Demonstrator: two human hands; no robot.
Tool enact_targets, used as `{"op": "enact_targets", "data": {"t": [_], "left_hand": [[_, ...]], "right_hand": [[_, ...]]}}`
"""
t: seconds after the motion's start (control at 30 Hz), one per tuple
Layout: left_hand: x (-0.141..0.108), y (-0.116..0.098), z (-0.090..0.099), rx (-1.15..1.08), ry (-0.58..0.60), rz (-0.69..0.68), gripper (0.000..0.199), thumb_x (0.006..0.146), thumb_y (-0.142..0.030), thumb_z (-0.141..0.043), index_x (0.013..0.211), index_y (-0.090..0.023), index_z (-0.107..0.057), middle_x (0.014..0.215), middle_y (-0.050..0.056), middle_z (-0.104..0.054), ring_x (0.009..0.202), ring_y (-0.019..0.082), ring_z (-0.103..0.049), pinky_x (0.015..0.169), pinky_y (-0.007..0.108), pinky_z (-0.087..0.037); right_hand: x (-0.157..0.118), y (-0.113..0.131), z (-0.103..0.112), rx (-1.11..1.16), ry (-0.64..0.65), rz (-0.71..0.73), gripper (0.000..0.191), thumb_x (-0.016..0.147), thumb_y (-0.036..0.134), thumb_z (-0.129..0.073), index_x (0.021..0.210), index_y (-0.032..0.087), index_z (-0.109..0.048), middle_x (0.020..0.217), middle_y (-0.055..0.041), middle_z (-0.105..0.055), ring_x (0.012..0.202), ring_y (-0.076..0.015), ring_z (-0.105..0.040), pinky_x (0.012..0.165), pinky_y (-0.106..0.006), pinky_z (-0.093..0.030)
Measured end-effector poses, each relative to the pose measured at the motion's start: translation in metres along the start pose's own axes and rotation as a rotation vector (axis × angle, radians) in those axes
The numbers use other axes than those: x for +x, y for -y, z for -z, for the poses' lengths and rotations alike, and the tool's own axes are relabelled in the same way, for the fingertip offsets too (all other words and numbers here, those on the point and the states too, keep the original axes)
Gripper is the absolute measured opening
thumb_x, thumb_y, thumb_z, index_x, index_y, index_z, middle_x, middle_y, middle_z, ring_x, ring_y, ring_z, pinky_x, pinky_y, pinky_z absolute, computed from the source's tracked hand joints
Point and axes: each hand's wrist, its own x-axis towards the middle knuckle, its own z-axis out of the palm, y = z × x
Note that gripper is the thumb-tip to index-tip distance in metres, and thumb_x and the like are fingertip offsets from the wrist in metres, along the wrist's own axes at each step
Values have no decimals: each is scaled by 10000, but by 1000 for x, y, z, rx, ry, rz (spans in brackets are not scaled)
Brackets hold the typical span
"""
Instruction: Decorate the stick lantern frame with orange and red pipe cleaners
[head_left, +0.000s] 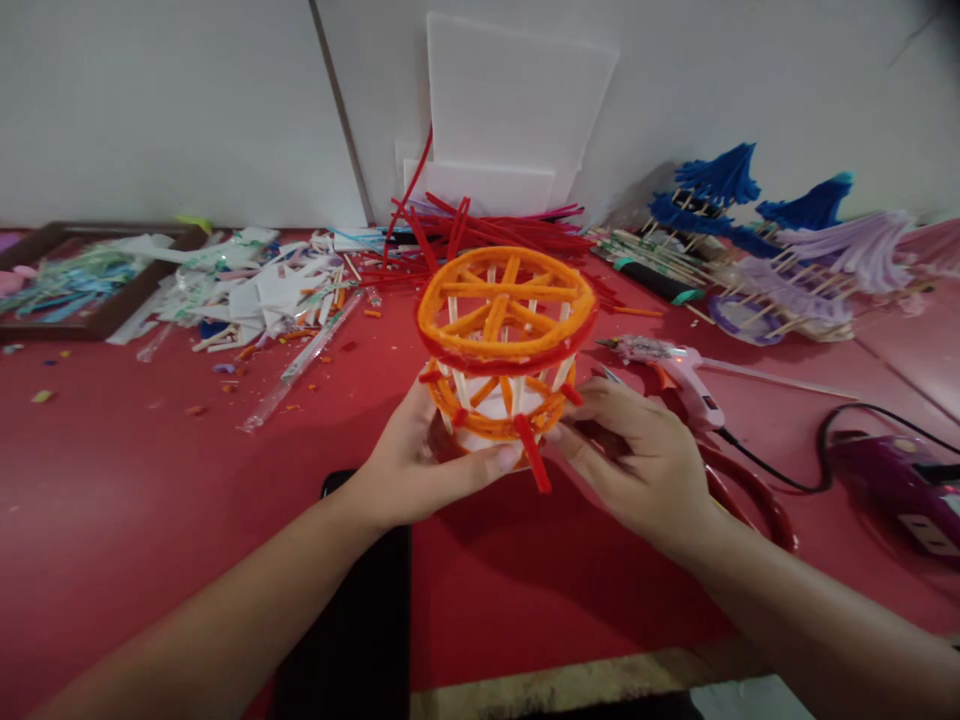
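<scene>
My left hand (431, 460) is wrapped round the lower left side of a small round frame (506, 310), its thumb across the front. Orange pipe cleaners form the frame's spoked top ring and lower ring, with pale sticks standing between them and a white base inside. A red pipe-cleaner strip (532, 455) hangs off the front of the lower ring, and shorter red ends stick out at the sides. My right hand (637, 455) is closed at the frame's lower right edge, thumb and fingertips against it beside a red end (571, 393). Its other fingers are curled, partly hidden.
Right of my hand lie a glue gun (675, 375) with a cord and red-handled scissors (750, 490), partly covered. Blue (720, 175) and lilac (847, 245) roofed models stand behind. Red pipe cleaners (487, 230), paper scraps (262, 290), a brown tray (97, 325) and a black phone-like slab (352, 600) surround the work.
</scene>
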Motion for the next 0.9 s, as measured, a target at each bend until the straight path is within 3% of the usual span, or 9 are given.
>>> {"op": "enact_targets", "data": {"t": [0.2, 0.33, 0.53, 0.9], "left_hand": [[2, 6, -1, 14, -59, 69, 450, 627, -225, -826, 1029, -210, -624, 1082, 82, -730, 1041, 316, -679, 931, 497, -559], [2, 10, -2, -11, -105, 79, 493, 581, -251, -849, 998, -202, -592, 1082, 99, -729, 1013, 322, -689, 905, 504, -568], [6, 8, -3, 13, -119, 80, 707, 523, -245, -877, 1121, -200, -502, 1224, 145, -657, 1133, 349, -623, 960, 525, -522], [6, 8, -3, -6, -128, 94, 757, 495, -234, -889, 1138, -217, -489, 1195, 131, -676, 1120, 373, -626, 943, 535, -533]], "right_hand": [[-1, 6, -2, 54, -7, 41, 101, 793, 118, -634, 829, 203, -593, 719, 1, -644, 630, -116, -614, 571, -249, -529], [-4, 12, 0, 28, -88, 212, 168, 749, 120, -670, 794, 220, -543, 686, 10, -647, 626, -132, -643, 556, -261, -559], [-3, 22, 8, -163, -73, 399, 153, 770, 89, -698, 869, 190, -640, 770, -21, -743, 696, -121, -703, 668, -213, -615], [-5, 24, 9, -190, -18, 404, 149, 760, 77, -719, 857, 183, -679, 784, 1, -768, 702, -98, -713, 734, -183, -612]]}}
